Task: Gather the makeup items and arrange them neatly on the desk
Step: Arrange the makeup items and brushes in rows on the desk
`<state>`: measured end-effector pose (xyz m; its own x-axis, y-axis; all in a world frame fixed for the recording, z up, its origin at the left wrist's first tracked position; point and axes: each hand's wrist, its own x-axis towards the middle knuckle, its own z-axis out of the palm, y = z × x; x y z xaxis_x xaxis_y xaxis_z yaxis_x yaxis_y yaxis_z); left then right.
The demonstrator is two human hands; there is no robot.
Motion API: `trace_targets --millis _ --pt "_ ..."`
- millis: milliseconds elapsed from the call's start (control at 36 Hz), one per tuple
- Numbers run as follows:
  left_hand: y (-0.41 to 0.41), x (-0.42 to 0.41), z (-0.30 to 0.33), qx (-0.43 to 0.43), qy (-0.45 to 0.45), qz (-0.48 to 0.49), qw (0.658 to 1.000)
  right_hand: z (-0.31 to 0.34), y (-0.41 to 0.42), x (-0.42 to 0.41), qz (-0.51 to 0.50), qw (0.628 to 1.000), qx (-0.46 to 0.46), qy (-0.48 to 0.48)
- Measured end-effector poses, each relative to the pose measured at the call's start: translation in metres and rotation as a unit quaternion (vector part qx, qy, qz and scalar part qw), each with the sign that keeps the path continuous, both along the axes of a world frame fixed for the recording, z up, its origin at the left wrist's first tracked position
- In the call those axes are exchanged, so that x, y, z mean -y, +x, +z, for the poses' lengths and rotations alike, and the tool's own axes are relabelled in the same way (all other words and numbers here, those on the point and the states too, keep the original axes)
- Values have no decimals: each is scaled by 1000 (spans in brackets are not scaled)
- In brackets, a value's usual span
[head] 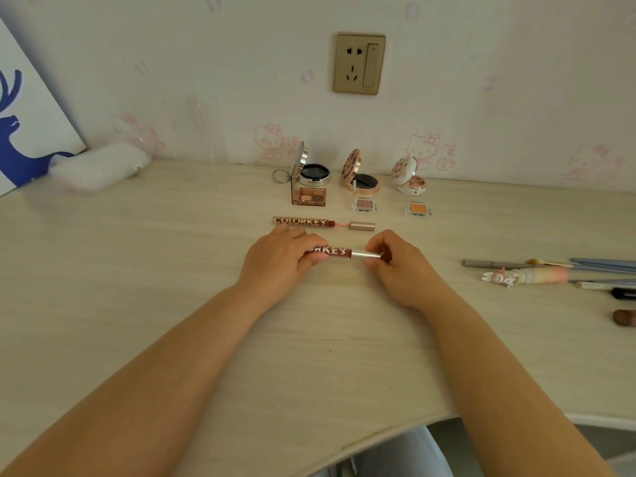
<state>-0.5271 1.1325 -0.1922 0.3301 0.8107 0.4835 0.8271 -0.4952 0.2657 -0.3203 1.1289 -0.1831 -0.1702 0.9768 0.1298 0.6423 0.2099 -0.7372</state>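
Note:
A dark red lip gloss tube with a silver cap lies sideways at the middle of the desk. My left hand grips its lettered body and my right hand pinches the silver cap end. Just behind it lies a second lip gloss, its gold cap pulled a little off. Behind that stand three open compacts: silver, rose gold and white. In front of them sit a brown eyeshadow palette, a pink pan and an orange pan.
Brushes and pens, including one with a bunny top, lie at the desk's right edge. A white cloth bundle and a deer picture sit at the back left. A wall socket is above the compacts.

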Motion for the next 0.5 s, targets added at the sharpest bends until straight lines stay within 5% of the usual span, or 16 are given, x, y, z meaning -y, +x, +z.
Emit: trace_targets --millis 500 --pt "-4 -2 1 19 -35 6 999 0 -2 -1 -9 1000 -7 -8"
